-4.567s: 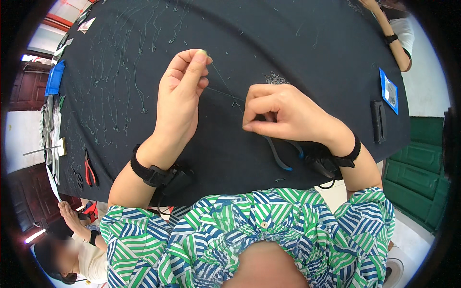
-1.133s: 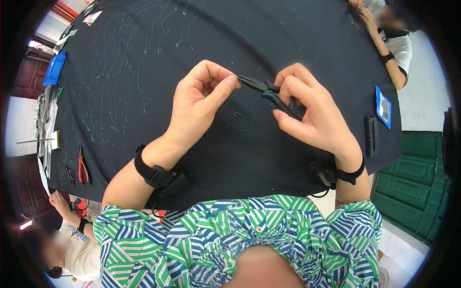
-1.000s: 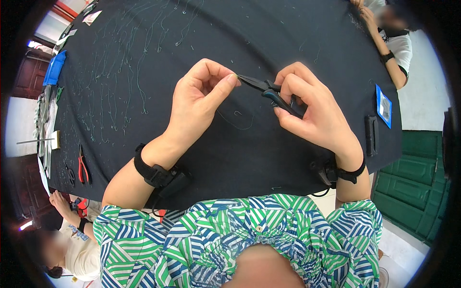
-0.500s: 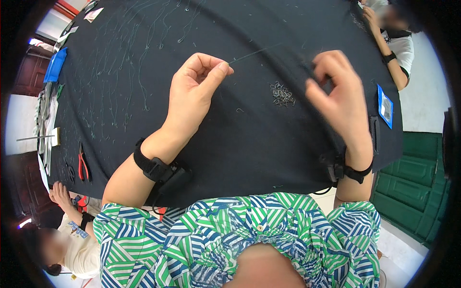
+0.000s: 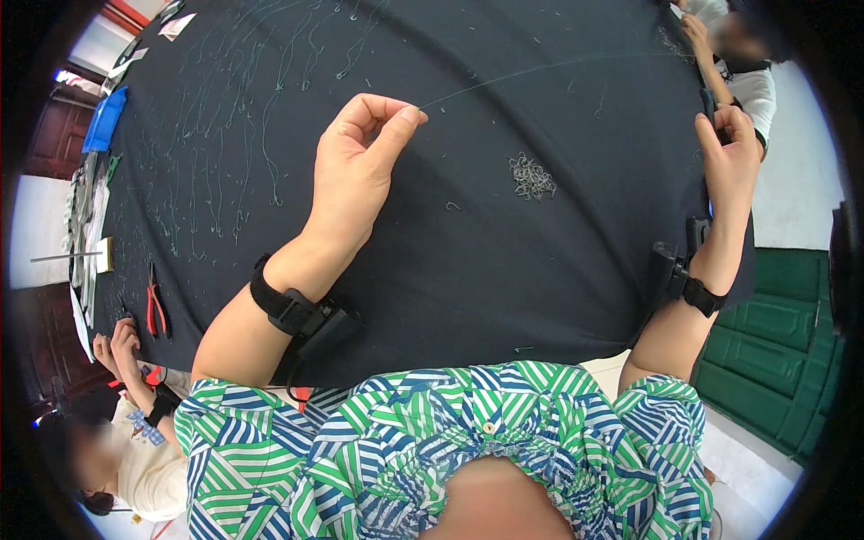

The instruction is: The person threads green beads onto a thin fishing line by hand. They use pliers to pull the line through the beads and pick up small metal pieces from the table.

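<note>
My left hand (image 5: 360,157) is closed, thumb and forefinger pinching the end of a thin green fishing line (image 5: 504,76). From there the line runs in a shallow arc toward the far right. Out at the right edge of the table, my right hand (image 5: 733,157) is closed around a small dark object (image 5: 708,106) whose kind I cannot make out. Between the hands lies a small heap of metal fish hooks (image 5: 533,177) on black cloth (image 5: 468,288). One loose hook (image 5: 453,206) sits apart, nearer me.
Several green line lengths (image 5: 270,135) are spread across the left of the cloth. Red-handled pliers (image 5: 156,308) lie near the left edge, below a blue packet (image 5: 106,121). Other people's hands show at the lower left (image 5: 121,346) and upper right (image 5: 697,40).
My right hand has swung outward to the right edge of the table, and a longer stretch of line now shows. My left hand has barely moved.
</note>
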`<state>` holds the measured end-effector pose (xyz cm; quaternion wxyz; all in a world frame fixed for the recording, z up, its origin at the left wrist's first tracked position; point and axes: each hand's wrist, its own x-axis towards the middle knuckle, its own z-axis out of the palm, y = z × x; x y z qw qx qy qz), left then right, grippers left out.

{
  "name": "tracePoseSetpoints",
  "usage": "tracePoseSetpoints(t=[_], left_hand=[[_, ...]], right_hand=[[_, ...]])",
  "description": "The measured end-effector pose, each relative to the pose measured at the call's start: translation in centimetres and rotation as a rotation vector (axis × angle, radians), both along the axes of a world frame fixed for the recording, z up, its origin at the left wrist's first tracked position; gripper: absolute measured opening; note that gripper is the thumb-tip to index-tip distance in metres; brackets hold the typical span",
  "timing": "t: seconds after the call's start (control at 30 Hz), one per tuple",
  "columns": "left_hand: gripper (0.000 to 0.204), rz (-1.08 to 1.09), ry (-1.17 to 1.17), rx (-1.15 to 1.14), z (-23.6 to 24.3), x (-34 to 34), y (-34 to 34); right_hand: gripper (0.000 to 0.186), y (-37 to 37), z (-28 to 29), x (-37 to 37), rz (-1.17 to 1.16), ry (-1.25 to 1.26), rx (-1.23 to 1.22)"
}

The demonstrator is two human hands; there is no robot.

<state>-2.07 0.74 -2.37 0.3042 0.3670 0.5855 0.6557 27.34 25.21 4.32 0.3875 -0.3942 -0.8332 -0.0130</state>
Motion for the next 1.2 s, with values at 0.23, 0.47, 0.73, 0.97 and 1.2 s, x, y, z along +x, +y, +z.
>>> tracePoseSetpoints(t=[0.23,0.47,0.73,0.97,1.2], left_hand=[[0.012,-0.011,-0.010,-0.003,0.2,0.3,0.2],[0.017,0.004,-0.147,-0.073,-0.5,-0.5,0.1],[0.015,-0.060,-0.059,-0.096,-0.2,-0.2,0.0],[0.013,-0.133,-0.023,-0.091,0.1,0.2,-0.1],[0.010,-0.313,0.248,-0.132,0.9,1.0,-0.8]], right_hand=[[0.029,1.3,-0.2,1.3,-0.131,-0.051,-0.001],[0.024,-4.1,-1.0,-3.7,0.549,-0.217,-0.480],[0.023,-8.9,0.1,-6.1,0.813,-0.495,-0.757],[0.019,-10.8,-1.1,-6.4,0.795,-0.611,-0.527],[0.031,-12.0,-0.9,-8.3,0.791,-0.137,-0.729]])
